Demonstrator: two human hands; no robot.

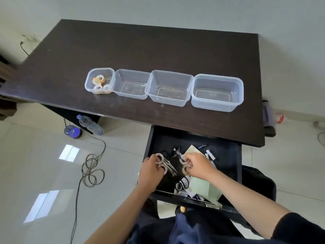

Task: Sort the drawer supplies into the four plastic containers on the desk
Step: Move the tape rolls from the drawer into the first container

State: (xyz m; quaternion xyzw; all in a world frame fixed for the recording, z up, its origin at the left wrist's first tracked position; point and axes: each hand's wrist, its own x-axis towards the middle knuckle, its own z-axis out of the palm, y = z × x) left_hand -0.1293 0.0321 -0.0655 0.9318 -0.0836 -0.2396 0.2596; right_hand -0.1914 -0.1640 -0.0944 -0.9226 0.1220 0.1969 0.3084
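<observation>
fingers of left hand curled round scissors, blades pointing lower right | right hand pinches tape roll

Dark wooden desk against pale wall, glossy tiled floor with window reflections.

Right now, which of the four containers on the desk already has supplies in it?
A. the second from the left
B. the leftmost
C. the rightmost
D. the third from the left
B: only the leftmost container holds anything, several tape rolls; the other three show bare bottoms.
</observation>
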